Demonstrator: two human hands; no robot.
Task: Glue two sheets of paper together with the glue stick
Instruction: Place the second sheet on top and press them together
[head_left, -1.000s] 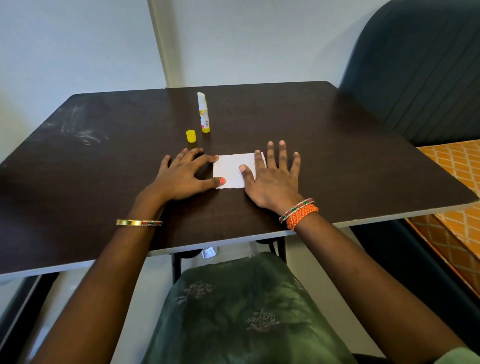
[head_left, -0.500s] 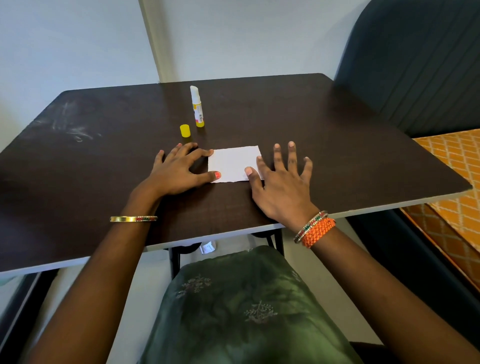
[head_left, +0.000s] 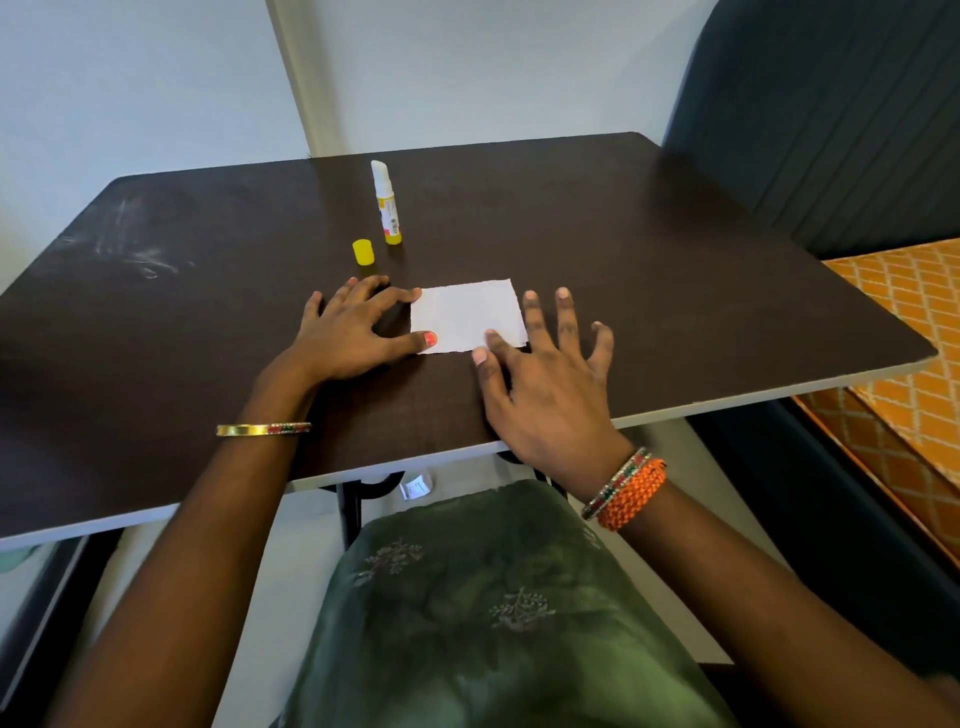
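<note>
A small white paper rectangle (head_left: 467, 316) lies flat on the dark table (head_left: 649, 291); I cannot tell whether it is one sheet or two stacked. My left hand (head_left: 353, 332) rests at its left edge, thumb tip and index finger touching the paper. My right hand (head_left: 545, 384) hovers spread at the paper's right front corner, with the index finger and thumb over that corner. An uncapped glue stick (head_left: 387, 202) stands upright behind the paper, white tip exposed. Its yellow cap (head_left: 363, 252) stands just to its left.
The table's near edge (head_left: 727, 402) runs just in front of my hands. A dark padded seat back (head_left: 831, 114) rises at the right, with an orange patterned cushion (head_left: 904, 353) beside the table. Faint white smears (head_left: 140, 254) mark the table's left side. My green-clothed lap is below.
My right hand has slid back off the paper toward me and to the right, uncovering most of the sheet. The left hand has stayed at the paper's left edge.
</note>
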